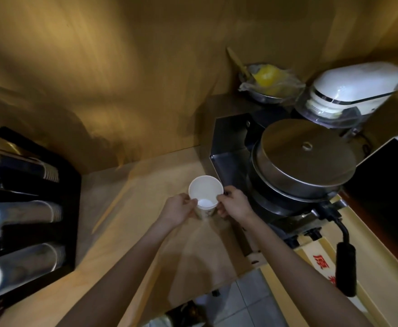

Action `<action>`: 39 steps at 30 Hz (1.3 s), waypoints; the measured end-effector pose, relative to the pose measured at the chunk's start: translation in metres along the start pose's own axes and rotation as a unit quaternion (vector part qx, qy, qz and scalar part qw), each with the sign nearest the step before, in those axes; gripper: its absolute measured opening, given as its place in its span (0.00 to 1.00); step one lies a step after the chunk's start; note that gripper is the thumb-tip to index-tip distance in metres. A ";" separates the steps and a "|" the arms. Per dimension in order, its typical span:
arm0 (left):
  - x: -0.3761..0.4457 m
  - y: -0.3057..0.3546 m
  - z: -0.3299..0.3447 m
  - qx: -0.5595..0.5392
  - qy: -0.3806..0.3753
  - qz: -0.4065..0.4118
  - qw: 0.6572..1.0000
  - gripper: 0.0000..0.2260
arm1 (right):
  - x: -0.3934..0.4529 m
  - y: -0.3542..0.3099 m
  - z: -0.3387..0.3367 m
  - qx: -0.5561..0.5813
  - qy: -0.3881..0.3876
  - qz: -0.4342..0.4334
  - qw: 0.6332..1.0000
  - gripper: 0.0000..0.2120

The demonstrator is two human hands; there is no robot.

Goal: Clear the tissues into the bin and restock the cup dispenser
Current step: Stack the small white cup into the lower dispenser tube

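A white paper cup (205,190) stands upright near the middle of the wooden counter (146,232). My left hand (179,210) grips its left side and my right hand (234,204) grips its right side, fingers at the rim. The cup's white inside is visible. At the far left stands a black cup dispenser (35,215) with three horizontal rows of stacked paper cups, their rims pointing right. No tissues or bin can be seen.
A round steel waffle-type machine (304,159) with a black handle (346,267) stands right beside the cup. Behind it are a metal bowl with yellow contents (268,83) and a white appliance (353,90). Tiled floor (252,300) shows below the counter edge.
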State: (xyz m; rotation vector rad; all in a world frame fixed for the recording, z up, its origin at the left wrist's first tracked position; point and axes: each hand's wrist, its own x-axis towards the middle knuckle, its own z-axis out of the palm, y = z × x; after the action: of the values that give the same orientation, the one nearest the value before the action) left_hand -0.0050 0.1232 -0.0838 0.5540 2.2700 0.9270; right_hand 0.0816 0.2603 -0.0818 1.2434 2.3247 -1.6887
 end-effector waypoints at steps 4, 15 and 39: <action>-0.014 0.002 -0.015 -0.255 -0.023 -0.088 0.963 0.15 | -0.007 -0.017 0.005 0.049 -0.005 -0.034 0.998 0.14; -0.071 -0.028 -0.106 -0.677 -0.174 -0.118 0.705 0.39 | -0.060 -0.071 0.060 0.106 -0.042 -0.329 0.937 0.15; -0.236 -0.142 -0.198 -0.043 0.369 0.101 0.923 0.37 | -0.157 -0.149 0.222 -0.006 -0.283 -0.368 0.886 0.32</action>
State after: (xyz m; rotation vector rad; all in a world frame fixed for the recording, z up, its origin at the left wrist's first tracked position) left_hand 0.0108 -0.2013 0.0140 0.4504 2.8410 1.5301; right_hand 0.0071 -0.0255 0.0132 -0.2297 2.5022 -1.8233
